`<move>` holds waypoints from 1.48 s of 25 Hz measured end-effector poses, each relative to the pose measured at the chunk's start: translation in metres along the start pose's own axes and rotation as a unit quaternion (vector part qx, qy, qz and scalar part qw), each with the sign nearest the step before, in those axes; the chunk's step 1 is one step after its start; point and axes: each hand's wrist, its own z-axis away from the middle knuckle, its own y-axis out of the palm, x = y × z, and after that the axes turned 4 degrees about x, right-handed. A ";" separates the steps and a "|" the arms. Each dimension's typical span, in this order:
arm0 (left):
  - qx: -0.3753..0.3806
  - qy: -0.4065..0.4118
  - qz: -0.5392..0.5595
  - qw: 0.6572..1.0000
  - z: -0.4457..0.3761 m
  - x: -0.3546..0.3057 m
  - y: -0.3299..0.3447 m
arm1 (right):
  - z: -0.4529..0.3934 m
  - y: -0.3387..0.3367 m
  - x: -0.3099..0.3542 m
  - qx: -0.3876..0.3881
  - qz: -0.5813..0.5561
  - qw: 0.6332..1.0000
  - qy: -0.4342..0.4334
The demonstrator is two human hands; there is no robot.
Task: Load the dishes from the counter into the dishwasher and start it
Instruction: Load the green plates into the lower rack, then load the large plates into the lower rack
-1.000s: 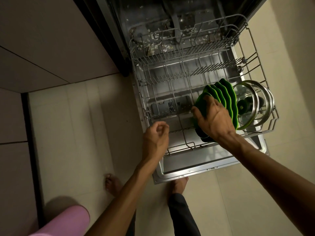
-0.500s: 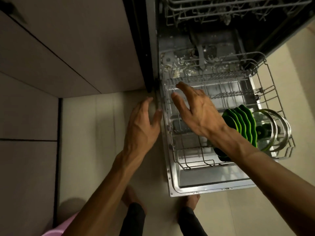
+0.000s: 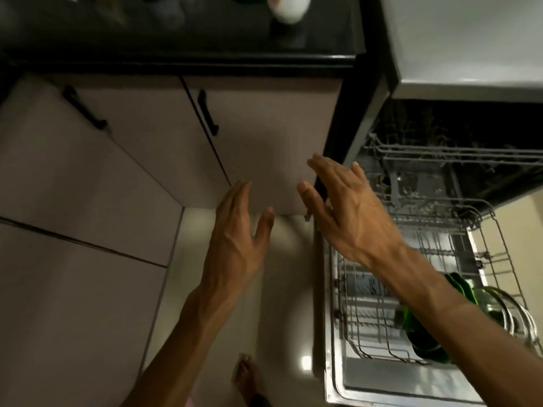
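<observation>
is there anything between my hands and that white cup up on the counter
Nothing visible does. Both hands, left and right, are open and empty in front of the cabinet doors. The white cup stands above them on the dark counter, with only the counter's front edge to rise past.

right hand: off the green plates now, up with fingers spread, holding nothing
left hand: uncurled, raised just beside it
</observation>
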 end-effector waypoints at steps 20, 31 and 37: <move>-0.091 -0.070 0.081 0.990 0.069 -0.015 -0.279 | -0.038 -0.079 0.269 0.008 -0.023 0.994 -0.111; -0.117 -0.123 0.123 0.978 0.030 -0.029 -0.299 | -0.080 -0.085 0.283 0.028 -0.059 0.987 -0.147; -0.169 -0.140 0.115 0.969 -0.018 -0.030 -0.309 | -0.133 -0.088 0.282 0.047 -0.071 0.983 -0.164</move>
